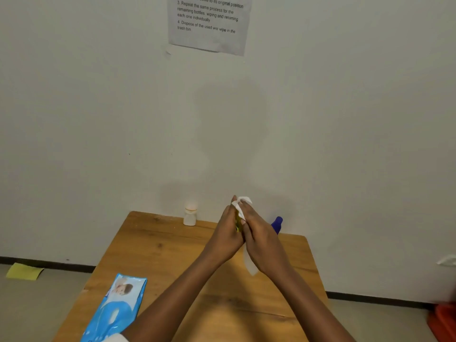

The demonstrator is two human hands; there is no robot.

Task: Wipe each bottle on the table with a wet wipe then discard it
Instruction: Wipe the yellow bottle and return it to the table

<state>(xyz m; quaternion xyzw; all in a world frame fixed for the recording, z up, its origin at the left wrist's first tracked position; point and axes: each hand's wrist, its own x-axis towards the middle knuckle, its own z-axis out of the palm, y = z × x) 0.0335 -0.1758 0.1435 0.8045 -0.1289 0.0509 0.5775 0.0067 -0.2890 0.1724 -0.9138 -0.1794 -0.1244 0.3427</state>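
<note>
Both hands meet above the middle of the wooden table [158, 253]. My left hand [228, 229] grips a small yellow bottle [238, 222], of which only a thin strip shows between the palms. My right hand [259, 233] presses a white wet wipe [243, 204] against that bottle; a loose end of the wipe hangs below the hands. A small white bottle [190, 215] with a pale orange cap stands at the table's far edge by the wall. A blue bottle [277, 224] stands behind my right hand, partly hidden.
A blue wet-wipe pack [116, 309] lies on the table's near left. A printed instruction sheet [209, 23] hangs on the wall. A yellow cloth [24, 271] lies on the floor at left. An orange-red object [444, 319] sits at the right edge.
</note>
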